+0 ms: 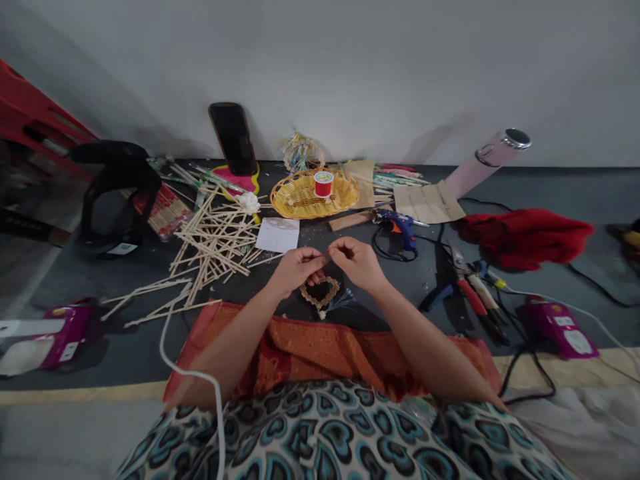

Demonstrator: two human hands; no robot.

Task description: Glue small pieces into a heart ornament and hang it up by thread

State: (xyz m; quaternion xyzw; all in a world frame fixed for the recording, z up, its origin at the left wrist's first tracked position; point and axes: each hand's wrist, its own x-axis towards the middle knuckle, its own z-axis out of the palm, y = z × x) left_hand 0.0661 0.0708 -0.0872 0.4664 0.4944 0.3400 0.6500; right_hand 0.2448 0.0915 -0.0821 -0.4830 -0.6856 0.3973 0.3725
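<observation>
My left hand (300, 270) and my right hand (356, 261) meet over the middle of the dark work surface, each pinched closed at the fingertips. What lies in the two pinches is too small to make out; a speck of red shows by my right fingertips. Just below, close under my left fingers, is a heart-shaped ornament (327, 298) of tan, braided-looking material. A pale bead-like bit sits at its point, and a blue-grey tassel (345, 300) spreads to its right. Whether my left fingers touch the heart's upper edge, I cannot tell.
Beyond my hands, a wicker basket (283, 208) holds a red thread spool (323, 185). Loose sticks (215, 243) pile up left, beside white paper (277, 235). Rightward lie a blue glue gun (403, 227), pliers (473, 293), red cloth (530, 237) and a pink flask (487, 163).
</observation>
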